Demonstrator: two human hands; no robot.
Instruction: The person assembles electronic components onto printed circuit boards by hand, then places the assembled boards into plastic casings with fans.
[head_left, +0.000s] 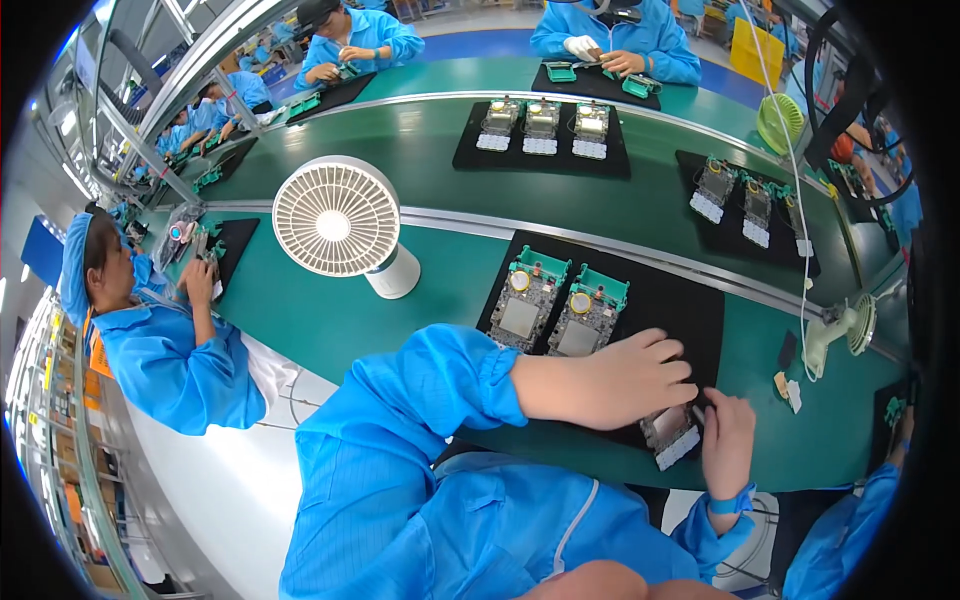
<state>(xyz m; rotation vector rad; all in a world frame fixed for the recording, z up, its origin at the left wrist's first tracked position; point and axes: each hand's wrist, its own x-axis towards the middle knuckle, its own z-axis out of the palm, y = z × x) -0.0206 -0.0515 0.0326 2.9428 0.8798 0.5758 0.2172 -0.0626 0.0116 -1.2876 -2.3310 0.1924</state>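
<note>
My left hand [620, 378] lies palm down on a black mat [690, 310] at the near edge of a green bench, its fingers bent over the top of a circuit-board assembly [672, 436]. My right hand [728, 440] is closed around a thin dark tool at that board's right edge. Two more board assemblies with green frames and round yellow parts, one [528, 300] beside the other [585, 315], rest on the same mat to the left. Both my sleeves are blue.
A white desk fan [338, 218] stands left of the mat. Another small fan [840, 330] sits at the right. Mats with more boards [542, 130] ride the green belt behind. Other people in blue coats work on the left [160, 350] and across the belt [615, 40].
</note>
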